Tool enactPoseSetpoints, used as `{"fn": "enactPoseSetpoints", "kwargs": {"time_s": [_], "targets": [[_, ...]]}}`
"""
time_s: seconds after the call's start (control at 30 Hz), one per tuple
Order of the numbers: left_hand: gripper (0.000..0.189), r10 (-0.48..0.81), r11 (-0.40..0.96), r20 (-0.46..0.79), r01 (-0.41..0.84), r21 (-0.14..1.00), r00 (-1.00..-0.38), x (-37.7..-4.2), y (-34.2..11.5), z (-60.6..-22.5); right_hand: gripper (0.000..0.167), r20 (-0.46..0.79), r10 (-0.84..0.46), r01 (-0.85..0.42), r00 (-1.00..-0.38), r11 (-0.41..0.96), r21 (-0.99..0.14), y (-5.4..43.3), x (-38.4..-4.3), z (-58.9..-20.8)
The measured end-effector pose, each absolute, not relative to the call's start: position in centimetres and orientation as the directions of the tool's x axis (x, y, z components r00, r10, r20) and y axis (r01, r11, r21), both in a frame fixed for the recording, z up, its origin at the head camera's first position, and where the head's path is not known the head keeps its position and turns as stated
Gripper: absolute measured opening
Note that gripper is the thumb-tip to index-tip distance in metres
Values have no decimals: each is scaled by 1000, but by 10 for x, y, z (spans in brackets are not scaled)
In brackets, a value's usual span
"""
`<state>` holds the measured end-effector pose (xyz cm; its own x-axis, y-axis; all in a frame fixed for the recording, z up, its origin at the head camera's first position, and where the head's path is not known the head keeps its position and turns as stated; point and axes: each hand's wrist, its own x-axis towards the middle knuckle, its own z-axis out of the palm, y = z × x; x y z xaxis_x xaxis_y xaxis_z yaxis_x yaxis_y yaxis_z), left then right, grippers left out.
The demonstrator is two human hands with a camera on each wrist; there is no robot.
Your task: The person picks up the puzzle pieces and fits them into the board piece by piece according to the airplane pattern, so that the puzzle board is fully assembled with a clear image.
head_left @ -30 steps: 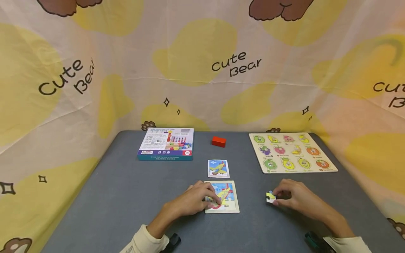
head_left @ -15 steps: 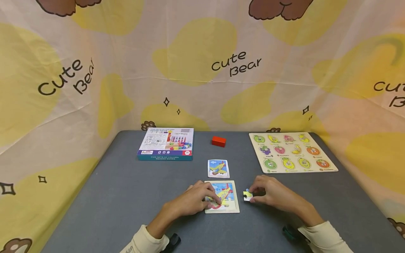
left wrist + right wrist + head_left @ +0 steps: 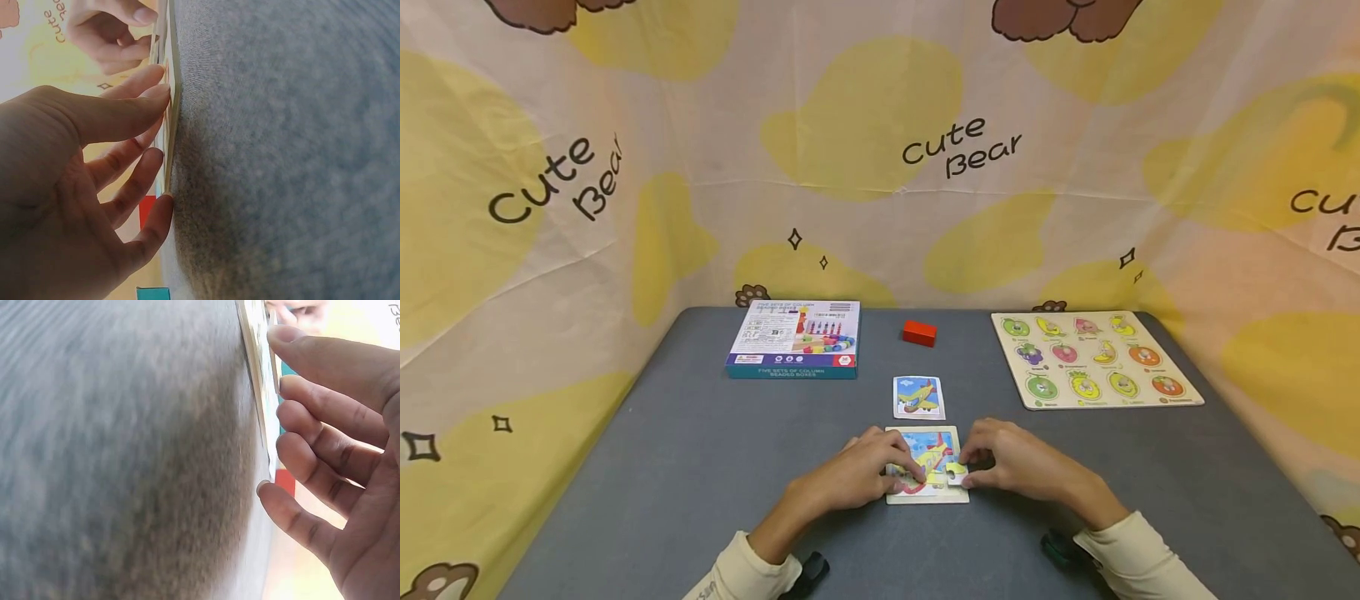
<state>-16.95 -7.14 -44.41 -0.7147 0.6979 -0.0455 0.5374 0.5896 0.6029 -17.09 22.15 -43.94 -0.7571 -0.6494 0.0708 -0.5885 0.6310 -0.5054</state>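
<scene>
A square jigsaw puzzle board [image 3: 931, 499] with a yellow and red airplane picture lies on the table before me. My left hand [image 3: 874, 471] rests on its left side, thumb and fingertips touching the assembled pieces. My right hand [image 3: 1026, 467] pinches a white and yellow puzzle piece [image 3: 956, 473] between thumb and forefinger, over the board's right edge. In the right wrist view the piece [image 3: 274, 359] stands thin and edge-on at the thumb, close above the board. Behind the board lies a small airplane picture card [image 3: 918, 398].
A red block [image 3: 919, 333] sits farther back. At the back left lies a flat boxed toy set [image 3: 793, 340], and at the right a fruit picture board [image 3: 1097, 361]. Printed cloth [image 3: 850, 117] walls the table's back and sides.
My right hand has moved left with the puzzle piece, from the open table to over the board's right edge. The left hand has stayed on the board.
</scene>
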Motion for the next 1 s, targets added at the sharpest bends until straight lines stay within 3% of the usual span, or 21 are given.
{"fn": "enactPoseSetpoints", "kwargs": {"time_s": [0.7,1.0], "targets": [[25,707,572,-36,541,617,-706,-170,-72,-441,19,23,-657,-573,-754,639,-513,208,-168,-441],[24,709,568,-35,541,620,-704,-170,-72,-442,17,21,-695,-607,-719,613,-505,206,-169,-442]]}}
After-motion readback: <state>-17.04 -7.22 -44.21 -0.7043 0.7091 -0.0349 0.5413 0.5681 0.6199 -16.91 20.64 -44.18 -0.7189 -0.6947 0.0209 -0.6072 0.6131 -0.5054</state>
